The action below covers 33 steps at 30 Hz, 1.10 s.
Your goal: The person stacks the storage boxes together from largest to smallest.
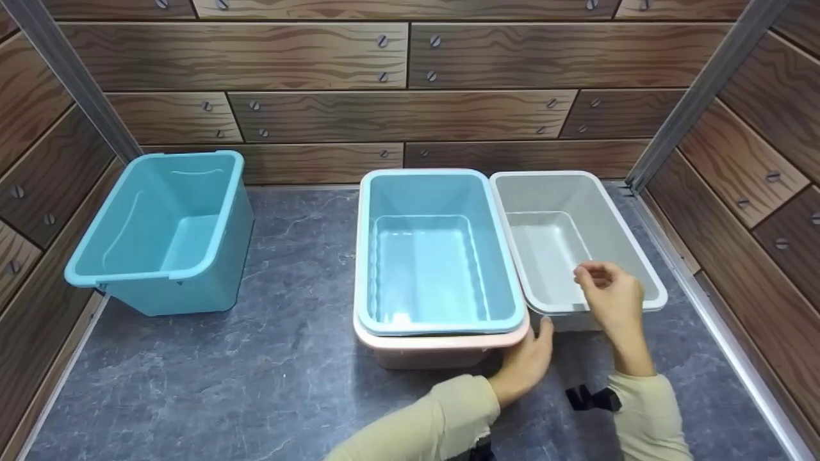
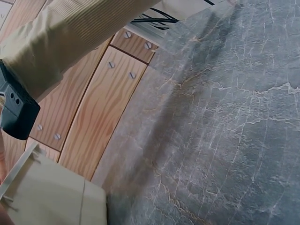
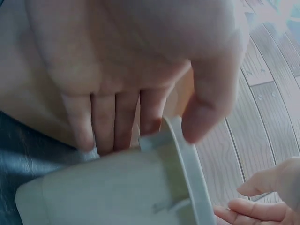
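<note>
My right hand (image 1: 612, 298) is over the near end of the grey bin (image 1: 650, 288), its fingers loosely bent with nothing between them. In the right wrist view its fingers (image 3: 126, 119) hang beside the bin's rim, thumb on the other side. My left hand (image 1: 528, 358) is at the near right corner of the pink bin (image 1: 442, 342), thumb up and the other fingers partly hidden. The right wrist view shows this left hand (image 3: 267, 199) with fingers extended beside the grey bin. A light blue bin (image 1: 442, 330) sits nested in the pink one.
A deeper turquoise bin (image 1: 179, 288) stands apart at the left on the dark marbled surface (image 1: 288, 358). Wood-patterned panels (image 1: 307, 115) enclose the back and sides. A black strap (image 1: 592, 398) hangs by the right sleeve (image 1: 647, 410).
</note>
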Available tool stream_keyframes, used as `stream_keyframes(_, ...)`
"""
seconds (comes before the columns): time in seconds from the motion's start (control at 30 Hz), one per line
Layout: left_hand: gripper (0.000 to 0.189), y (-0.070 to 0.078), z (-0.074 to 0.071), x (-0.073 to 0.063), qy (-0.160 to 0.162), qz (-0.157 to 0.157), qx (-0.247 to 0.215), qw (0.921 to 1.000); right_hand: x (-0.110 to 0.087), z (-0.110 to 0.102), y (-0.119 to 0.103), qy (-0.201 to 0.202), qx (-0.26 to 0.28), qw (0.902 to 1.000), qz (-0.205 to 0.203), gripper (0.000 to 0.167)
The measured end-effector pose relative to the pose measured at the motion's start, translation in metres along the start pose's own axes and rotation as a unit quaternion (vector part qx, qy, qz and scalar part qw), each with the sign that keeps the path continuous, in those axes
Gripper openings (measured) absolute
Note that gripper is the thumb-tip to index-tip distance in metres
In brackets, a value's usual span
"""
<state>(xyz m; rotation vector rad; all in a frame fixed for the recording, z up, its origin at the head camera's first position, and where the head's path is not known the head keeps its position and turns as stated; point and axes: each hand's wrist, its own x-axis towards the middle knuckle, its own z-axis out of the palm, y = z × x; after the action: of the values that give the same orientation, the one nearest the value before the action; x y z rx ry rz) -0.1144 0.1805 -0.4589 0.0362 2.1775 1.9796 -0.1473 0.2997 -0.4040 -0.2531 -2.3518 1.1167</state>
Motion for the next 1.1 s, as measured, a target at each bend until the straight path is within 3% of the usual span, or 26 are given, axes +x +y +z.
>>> stream_keyframes(0.2,0.064,-0.001,0.001,0.001,-0.001,-0.014,-0.019,0.9997,0.003,-0.007,0.010,0.033,0.011,0.9987,0.036,0.017)
stream_keyframes(0.4,0.064,0.001,0.003,0.002,0.017,-0.004,-0.032,0.9993,0.009,-0.015,0.021,0.083,0.000,0.9944,0.065,0.019)
stream_keyframes(0.57,0.064,0.003,0.005,0.004,0.033,0.000,-0.047,0.9984,0.015,-0.021,0.034,0.136,-0.025,0.9866,0.087,0.020)
stream_keyframes(0.87,0.063,0.007,0.008,0.007,0.058,0.001,-0.056,0.9967,0.019,-0.024,0.054,0.210,-0.018,0.9689,0.130,0.027)
stream_keyframes(1.1,0.062,0.008,0.011,0.009,0.080,0.016,-0.064,0.9946,0.019,-0.029,0.062,0.219,-0.042,0.9647,0.140,0.030)
